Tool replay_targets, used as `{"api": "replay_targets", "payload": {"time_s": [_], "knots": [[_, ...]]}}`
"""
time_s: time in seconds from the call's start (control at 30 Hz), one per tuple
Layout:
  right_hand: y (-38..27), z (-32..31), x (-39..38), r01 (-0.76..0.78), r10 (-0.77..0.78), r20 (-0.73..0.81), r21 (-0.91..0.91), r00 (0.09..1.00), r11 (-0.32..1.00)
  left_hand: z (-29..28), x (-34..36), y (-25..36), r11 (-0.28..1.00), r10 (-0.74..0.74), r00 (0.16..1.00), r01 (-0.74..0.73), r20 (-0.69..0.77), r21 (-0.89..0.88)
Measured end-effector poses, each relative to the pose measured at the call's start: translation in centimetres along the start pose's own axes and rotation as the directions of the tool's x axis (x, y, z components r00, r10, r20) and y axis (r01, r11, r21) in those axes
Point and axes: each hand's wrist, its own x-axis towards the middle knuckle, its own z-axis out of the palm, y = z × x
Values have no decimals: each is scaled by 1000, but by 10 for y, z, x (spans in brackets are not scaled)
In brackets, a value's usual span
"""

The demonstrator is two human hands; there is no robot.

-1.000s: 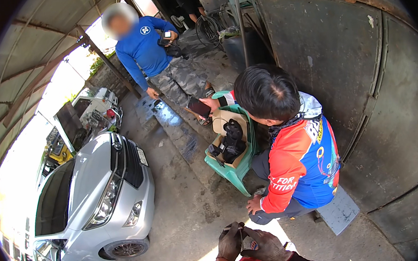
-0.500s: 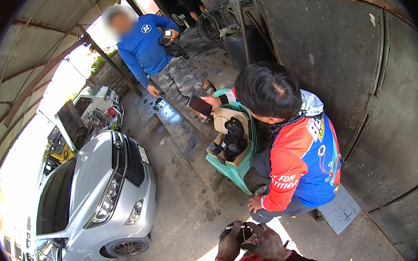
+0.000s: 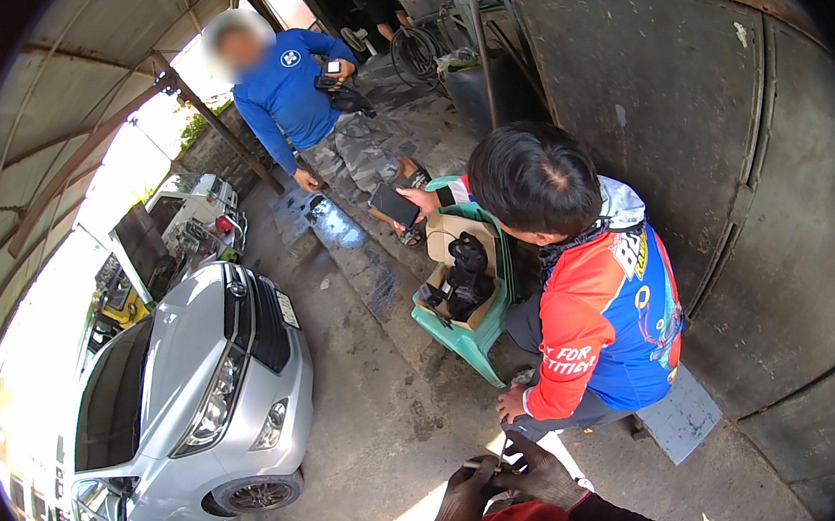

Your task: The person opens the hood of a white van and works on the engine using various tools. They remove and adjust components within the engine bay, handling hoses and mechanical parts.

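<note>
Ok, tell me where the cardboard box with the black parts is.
In the head view the cardboard box sits right of centre on a green plastic stool, in front of the seated person in the orange-and-blue jersey.

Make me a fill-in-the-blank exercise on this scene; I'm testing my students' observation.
1. Both hands, left hand and right hand, meet on a small thin ____ thing.
2. The car at the left is ____ in colour.
3. The seated person holds up a ____ in one hand.
4. The box rests on a ____ plastic stool.

Missing words: white; silver; phone; green
</note>
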Motion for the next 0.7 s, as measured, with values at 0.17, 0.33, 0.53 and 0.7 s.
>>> {"api": "replay_targets", "payload": {"time_s": [0.17,0.33,0.53,0.7], "knots": [[8,-13,4,-38,46,-51,139,998,990,-15,1,-2,997,-40,999,38,36,65],[21,-16,8,-2,37,-101,320,994,947,-22,-2,-5,997,-57,990,50,128,60],[24,-13,5,-12,60,-134,333,989,943,-26,-3,-5,996,-61,990,52,129,67],[22,-12,3,-9,54,-119,350,991,937,-32,-2,-1,999,-45,979,43,199,17]]}}
